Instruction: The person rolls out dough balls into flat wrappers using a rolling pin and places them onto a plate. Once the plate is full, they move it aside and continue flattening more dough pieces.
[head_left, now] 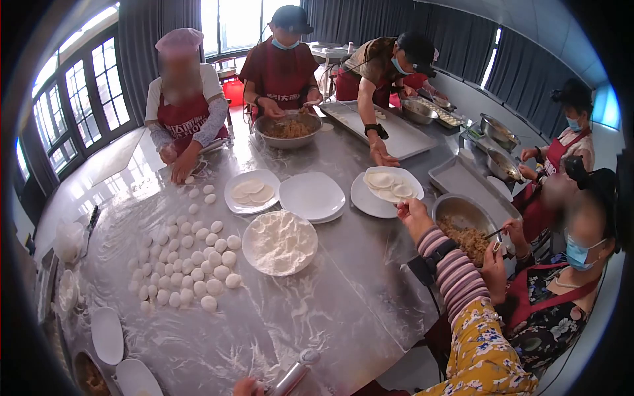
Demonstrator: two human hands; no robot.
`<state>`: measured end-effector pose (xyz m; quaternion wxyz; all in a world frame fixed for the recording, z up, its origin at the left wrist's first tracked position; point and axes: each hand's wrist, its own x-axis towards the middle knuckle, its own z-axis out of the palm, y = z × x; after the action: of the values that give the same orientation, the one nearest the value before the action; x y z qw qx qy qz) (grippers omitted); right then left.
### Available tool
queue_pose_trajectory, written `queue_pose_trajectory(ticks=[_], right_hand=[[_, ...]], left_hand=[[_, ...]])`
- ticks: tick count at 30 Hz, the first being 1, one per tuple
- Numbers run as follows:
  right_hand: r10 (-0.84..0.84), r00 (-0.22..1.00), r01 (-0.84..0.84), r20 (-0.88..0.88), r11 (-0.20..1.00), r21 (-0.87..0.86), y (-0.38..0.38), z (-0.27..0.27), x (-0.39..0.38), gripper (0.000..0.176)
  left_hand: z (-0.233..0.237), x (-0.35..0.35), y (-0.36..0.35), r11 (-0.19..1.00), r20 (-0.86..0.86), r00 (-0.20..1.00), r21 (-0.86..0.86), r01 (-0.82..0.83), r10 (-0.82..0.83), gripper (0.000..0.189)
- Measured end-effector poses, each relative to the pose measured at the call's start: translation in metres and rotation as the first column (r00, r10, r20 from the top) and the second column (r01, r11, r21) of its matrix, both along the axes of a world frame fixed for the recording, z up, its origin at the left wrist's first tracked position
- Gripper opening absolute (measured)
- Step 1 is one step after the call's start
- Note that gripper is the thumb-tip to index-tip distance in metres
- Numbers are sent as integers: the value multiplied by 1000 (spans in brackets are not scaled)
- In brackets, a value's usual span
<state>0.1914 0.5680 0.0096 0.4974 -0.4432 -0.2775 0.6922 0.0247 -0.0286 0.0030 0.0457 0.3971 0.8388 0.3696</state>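
Observation:
My right hand (413, 216), in a striped sleeve, reaches forward and is closed on the near rim of a white plate (420, 187) of flat dough wrappers (389, 185). That plate sits over another white plate (362, 206). My left hand (247, 387) shows only in part at the bottom edge, left of a rolling pin (294, 375); its fingers are mostly out of frame. Ahead lie a plate heaped with flour (280, 242), an empty white plate (312, 197), a plate of wrappers (252, 191) and many small dough balls (198, 274).
A co-worker's hand (382, 153) reaches towards the wrapper plate from the far side. Other people stand around the floured metal table (330, 297). Bowls of filling (288, 129) (465, 231) and metal trays (396, 135) stand near them. White dishes (107, 335) lie at left.

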Motion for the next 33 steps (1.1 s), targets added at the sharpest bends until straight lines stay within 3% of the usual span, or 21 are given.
queue_pose_trajectory(ticks=[9, 13, 15, 16, 17, 18, 19, 20, 22, 25, 27, 29, 33], right_hand=[[-18, 997, 17, -72, 1000, -14, 9, -7, -5, 21], [10, 997, -10, -81, 1000, 0, 15, -23, -6, 14], [126, 987, -138, 97, 982, 127, 6, -25, -8, 25], [132, 986, -144, 102, 982, 123, -5, -21, -10, 25], [-87, 665, -425, 742, 773, 471, -22, -15, -13, 27], [-563, 99, -799, 821, 446, 403, -43, -5, -18, 29], [-702, -39, -869, 711, 375, 323, -75, 12, -26, 18], [-680, -38, -881, 732, 368, 296, -74, 3, -26, 18], [-854, -252, -951, 455, 305, 46, -61, -18, -29, 9], [-847, -230, -972, 479, 228, -63, -66, -20, -32, 11], [-828, -154, -986, 539, 98, -132, -102, -11, -28, 9], [-805, -48, -989, 592, -45, -141, -172, 4, -18, 9], [-769, -7, -966, 639, -161, -204, -311, 20, 9, 8]], left_hand=[[1, -1, 2, 999, -60, 998, 25, 25, -23, 19], [5, 1, 3, 999, 26, 999, 32, -20, 19, 19], [6, 0, 3, 1000, 45, 999, 21, -21, 20, 19], [7, 1, 4, 999, 56, 998, 26, -24, 23, 19], [8, 2, 4, 999, 69, 997, 31, -30, 28, 20], [4, -1, 5, 999, 78, 996, 24, -39, 37, 20], [-4, -5, 5, 998, 24, 999, 53, -26, 25, 20], [-10, -4, 1, 998, -25, 999, 65, -19, 21, 20], [-1, -4, 4, 999, 36, 999, 43, -13, 12, 21], [4, -4, 6, 999, 57, 998, 29, -23, 21, 22], [4, -4, 4, 998, 39, 999, 49, -38, 36, 22], [3, -4, 6, 991, 7, 1000, 130, 8, -9, 23], [2, -5, 4, 988, 56, 998, 153, 3, -12, 24]])
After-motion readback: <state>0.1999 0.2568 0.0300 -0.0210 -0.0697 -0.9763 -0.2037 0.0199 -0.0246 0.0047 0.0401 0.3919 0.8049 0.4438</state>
